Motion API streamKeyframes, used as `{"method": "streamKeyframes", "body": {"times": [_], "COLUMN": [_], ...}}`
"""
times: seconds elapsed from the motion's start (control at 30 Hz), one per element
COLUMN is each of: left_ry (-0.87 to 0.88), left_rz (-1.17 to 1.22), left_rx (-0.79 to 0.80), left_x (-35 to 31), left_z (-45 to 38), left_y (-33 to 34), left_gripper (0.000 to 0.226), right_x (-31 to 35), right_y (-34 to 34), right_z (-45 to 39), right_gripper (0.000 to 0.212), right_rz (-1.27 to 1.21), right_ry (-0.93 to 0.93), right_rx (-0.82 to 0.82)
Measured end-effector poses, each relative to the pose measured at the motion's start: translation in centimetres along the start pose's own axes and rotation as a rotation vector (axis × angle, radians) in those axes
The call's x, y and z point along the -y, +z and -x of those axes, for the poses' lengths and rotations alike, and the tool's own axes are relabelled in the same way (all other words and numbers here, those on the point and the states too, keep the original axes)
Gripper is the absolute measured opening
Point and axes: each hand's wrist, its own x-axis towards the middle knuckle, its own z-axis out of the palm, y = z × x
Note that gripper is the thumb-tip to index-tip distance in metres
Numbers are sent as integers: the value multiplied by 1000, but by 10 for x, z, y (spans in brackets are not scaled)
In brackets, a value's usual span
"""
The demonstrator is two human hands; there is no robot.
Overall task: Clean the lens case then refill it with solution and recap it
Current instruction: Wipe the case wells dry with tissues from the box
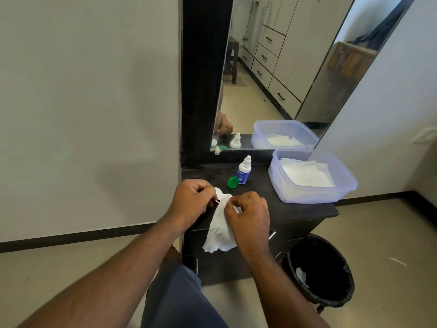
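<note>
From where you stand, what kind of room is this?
Probably a bedroom or dressing area at home. A dark dressing table stands under a tall mirror that reflects wardrobe drawers, and a lined waste bin sits beside it on the floor.

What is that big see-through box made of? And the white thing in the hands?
The box looks like soft, frosted plastic: bluish, and you can see the white sheets through its wall. The white thing looks like thin paper tissue or a wipe, since it crumples and hangs limp where both hands, left and right, pinch it.
</note>
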Motion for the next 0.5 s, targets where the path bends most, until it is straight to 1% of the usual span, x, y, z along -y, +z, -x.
{"method": "streamKeyframes", "body": {"times": [0.07,0.17,0.2,0.27,0.33,0.4,0.5], "left_ry": [11,54,68,70,54,47,37], "left_rz": [4,-50,-93,-188,-323,-451,-508], "left_rx": [-33,-87,-80,14,142,215,217], "left_x": [2,4,4,2,-4,-9,-10], "left_z": [-1,1,1,-1,-6,-11,-10], "left_y": [0,3,3,3,-1,-3,-3], "left_gripper": [25,12,17,37,48,44,44], "right_x": [-4,-9,-11,-16,-21,-23,-22], "right_y": [-4,-11,-13,-20,-26,-30,-33], "right_z": [-4,-9,-10,-15,-23,-33,-43], "right_gripper": [14,13,12,12,14,17,23], "right_rz": [11,22,22,0,-17,-15,-9], "right_ry": [-11,-35,-42,-50,-48,-71,-126], "right_rx": [10,27,29,26,35,67,172]}}
